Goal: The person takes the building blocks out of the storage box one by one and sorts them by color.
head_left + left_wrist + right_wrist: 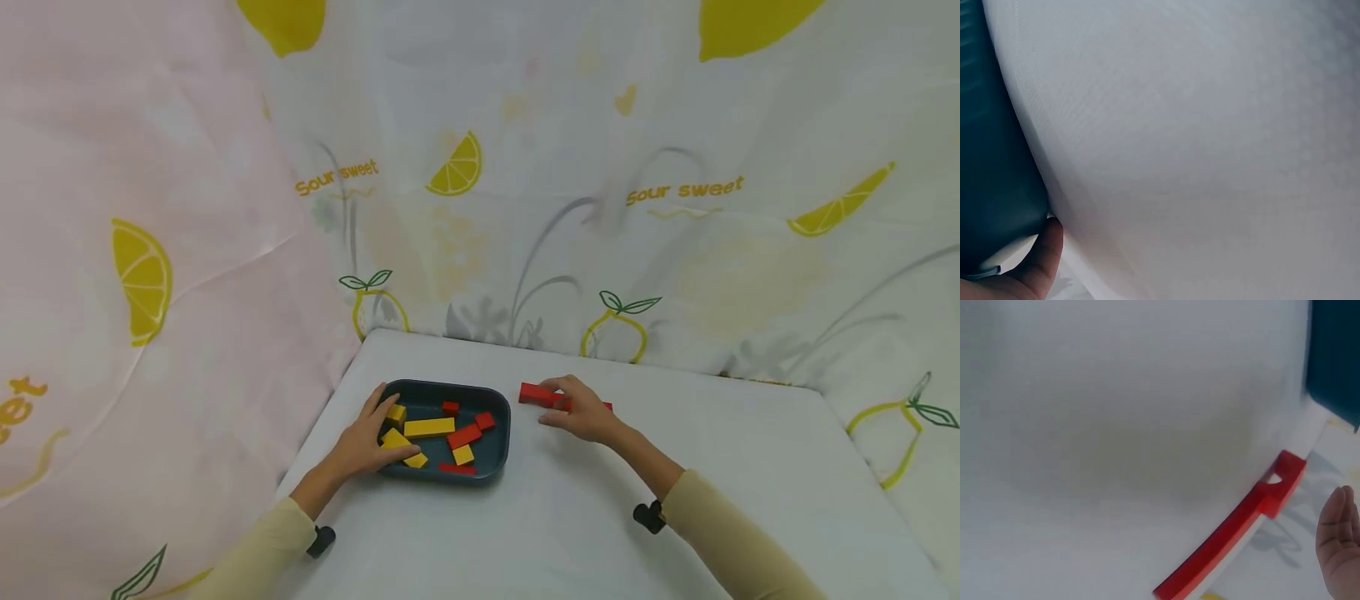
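Note:
A dark blue tray (505, 437) holding several yellow and red blocks stands on the white table. My left hand (360, 446) grips the tray's left end, with the thumb reaching over the near side. One finger (1047, 259) curls at the tray's outer corner in the left wrist view. To the right of the tray, my right hand (588, 412) hovers over red blocks, its thumb and fingers apart on either side. In the right wrist view these are a red block with a rounded cutout (1285, 481) and a long red bar (1213, 553), end to end.
Inside the tray lie a long yellow block (429, 428), a red block (465, 436) and smaller pieces. A cloth printed with lemons (457, 250) hangs behind and to the left of the white table (540, 533).

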Motion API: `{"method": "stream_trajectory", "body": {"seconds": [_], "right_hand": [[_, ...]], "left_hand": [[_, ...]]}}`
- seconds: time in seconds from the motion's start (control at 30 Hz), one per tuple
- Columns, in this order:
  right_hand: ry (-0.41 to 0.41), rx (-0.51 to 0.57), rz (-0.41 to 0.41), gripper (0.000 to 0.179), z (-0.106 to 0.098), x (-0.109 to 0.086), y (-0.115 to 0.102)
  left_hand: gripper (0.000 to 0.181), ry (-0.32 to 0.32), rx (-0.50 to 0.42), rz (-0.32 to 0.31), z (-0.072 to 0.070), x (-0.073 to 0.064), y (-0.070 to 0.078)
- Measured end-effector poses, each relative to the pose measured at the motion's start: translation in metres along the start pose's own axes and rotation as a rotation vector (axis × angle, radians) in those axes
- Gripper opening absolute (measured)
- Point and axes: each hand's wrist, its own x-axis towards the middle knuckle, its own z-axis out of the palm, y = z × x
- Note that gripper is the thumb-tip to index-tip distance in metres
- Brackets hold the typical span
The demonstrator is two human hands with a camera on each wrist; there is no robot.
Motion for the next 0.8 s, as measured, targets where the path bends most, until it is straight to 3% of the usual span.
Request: {"method": "stream_trajectory", "body": {"seconds": [0.3, 0.57, 0.8], "right_hand": [[-0.068, 0.093, -0.114, 0.051, 0.026, 0.019, -0.043], [-0.286, 0.174, -0.163, 0.059, 0.058, 0.039, -0.066], [-0.356, 0.058, -0.150, 0.054, 0.080, 0.059, -0.070]], "left_hand": [[0.101, 0.029, 0.022, 0.003, -0.001, -0.002, -0.002], [0.098, 0.021, 0.017, -0.020, 0.000, -0.007, -0.002], [0.095, 0.024, 0.009, -0.018, 0.004, -0.005, 0.001]]}}
